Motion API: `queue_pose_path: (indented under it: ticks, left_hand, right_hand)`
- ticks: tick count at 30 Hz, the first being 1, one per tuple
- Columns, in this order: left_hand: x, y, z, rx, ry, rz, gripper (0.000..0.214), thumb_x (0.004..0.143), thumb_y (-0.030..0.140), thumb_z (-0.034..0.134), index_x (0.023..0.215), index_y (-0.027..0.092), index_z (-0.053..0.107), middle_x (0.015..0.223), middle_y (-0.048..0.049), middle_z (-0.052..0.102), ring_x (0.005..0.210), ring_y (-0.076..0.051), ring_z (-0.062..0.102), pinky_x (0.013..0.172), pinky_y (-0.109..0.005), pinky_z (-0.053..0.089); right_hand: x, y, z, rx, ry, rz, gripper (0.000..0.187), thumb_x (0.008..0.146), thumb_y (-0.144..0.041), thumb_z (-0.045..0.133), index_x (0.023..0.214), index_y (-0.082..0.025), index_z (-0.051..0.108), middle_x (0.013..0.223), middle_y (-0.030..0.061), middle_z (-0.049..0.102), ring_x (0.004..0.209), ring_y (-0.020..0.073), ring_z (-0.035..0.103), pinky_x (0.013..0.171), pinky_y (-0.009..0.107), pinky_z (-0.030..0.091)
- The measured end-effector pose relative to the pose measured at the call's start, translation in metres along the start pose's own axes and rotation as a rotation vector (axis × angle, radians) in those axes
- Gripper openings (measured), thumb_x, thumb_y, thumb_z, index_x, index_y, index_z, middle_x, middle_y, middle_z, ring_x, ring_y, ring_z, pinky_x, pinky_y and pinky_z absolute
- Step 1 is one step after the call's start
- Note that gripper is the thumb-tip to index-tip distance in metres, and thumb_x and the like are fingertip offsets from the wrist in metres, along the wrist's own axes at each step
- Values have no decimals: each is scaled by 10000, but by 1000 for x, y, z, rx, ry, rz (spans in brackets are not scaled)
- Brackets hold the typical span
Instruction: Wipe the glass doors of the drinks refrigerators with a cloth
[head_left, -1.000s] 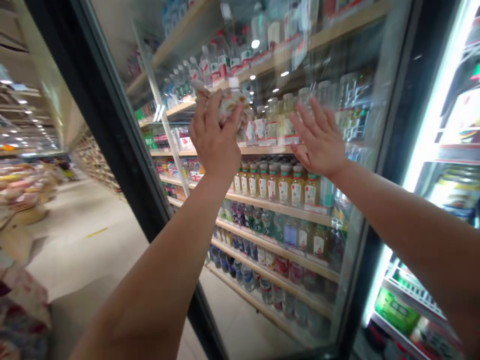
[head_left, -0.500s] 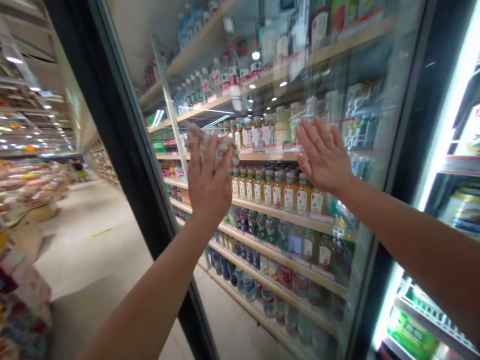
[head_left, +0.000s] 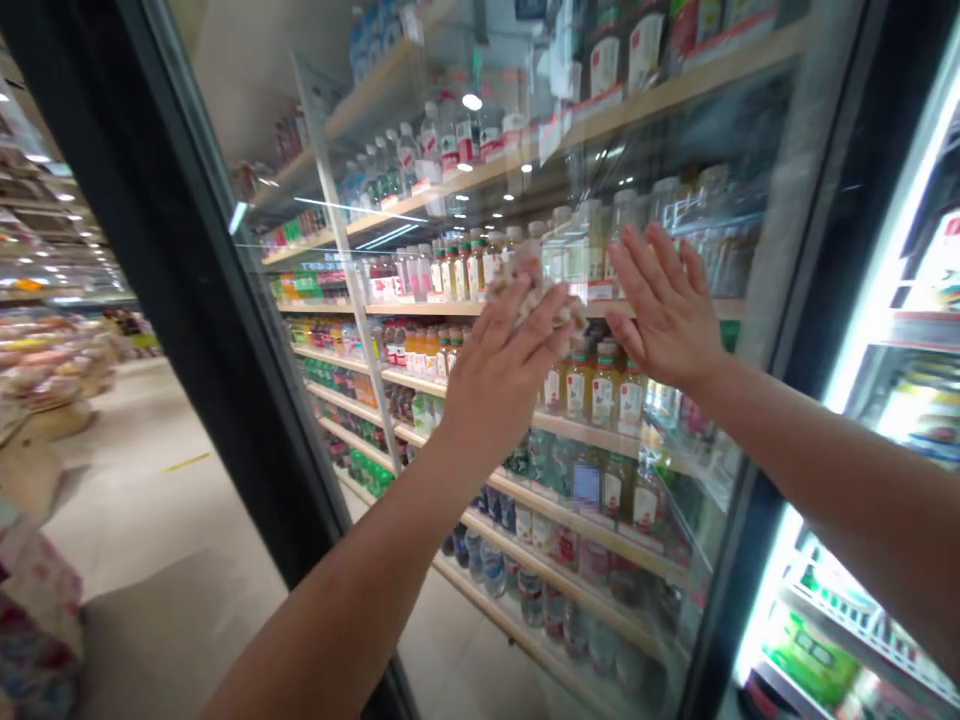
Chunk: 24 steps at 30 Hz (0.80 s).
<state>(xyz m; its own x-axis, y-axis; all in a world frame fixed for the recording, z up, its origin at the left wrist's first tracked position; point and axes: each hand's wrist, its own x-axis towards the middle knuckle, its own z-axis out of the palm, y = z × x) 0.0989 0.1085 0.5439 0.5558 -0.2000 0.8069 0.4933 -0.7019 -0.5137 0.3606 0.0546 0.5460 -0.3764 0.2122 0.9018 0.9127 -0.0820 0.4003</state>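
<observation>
While a dark-framed glass door spans most of the frame, the left hand at centre has slightly parted fingers and the right hand, right of centre, opens palm toward the pane, contact uncertain, the left clamping a crumpled pale cloth just above centre.

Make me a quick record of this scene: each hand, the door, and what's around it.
Left hand: fingers spread over a crumpled cloth, at the glass
Right hand: open, palm toward the glass; contact unclear
Door: glass in a black frame
Through glass: bottles on shelves
Left: pale floor, yellow strip
Right: green pack
</observation>
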Motion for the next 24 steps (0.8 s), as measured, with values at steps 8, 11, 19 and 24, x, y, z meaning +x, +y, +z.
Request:
queue_pose_path:
  ticks: [8, 11, 19, 24]
  left_hand:
    - [-62, 5, -25, 113, 175, -272, 670, 974, 101, 489, 1570, 355, 320, 1647, 68, 263, 1560, -258, 108, 1307, -496, 225]
    - [-72, 14, -28, 79, 100, -155, 651, 960, 56, 499, 1547, 310, 379, 1621, 32, 337, 1540, -269, 214, 1275, -516, 294]
    - [-86, 26, -47, 107, 142, -373, 594, 967, 49, 474, 1498, 314, 464, 1658, 70, 236, 1551, -331, 135, 1275, -605, 227]
    - [-149, 60, -38, 110, 26, -199, 712, 862, -48, 620, 1503, 228, 477, 1575, -44, 430, 1487, -344, 332, 1267, -514, 296]
  right_hand:
    - [-2, 0, -5, -29, 43, -23, 668, 1033, -474, 294, 1625, -217, 119, 1673, 79, 218, 1578, 227, 93, 1277, 488, 152]
    - [-2, 0, -9, -44, 14, -26, 656, 1045, -468, 253, 1624, -205, 92, 1682, 82, 199, 1580, 229, 71, 1269, 504, 161]
    - [-4, 1, -14, -22, 0, -24, 653, 1052, -456, 249, 1624, -195, 73, 1685, 98, 190, 1582, 223, 33, 1274, 497, 122]
    - [-5, -2, -17, -24, 27, -31, 643, 1055, -441, 276, 1620, -190, 103, 1673, 100, 232, 1581, 213, 53, 1275, 475, 136]
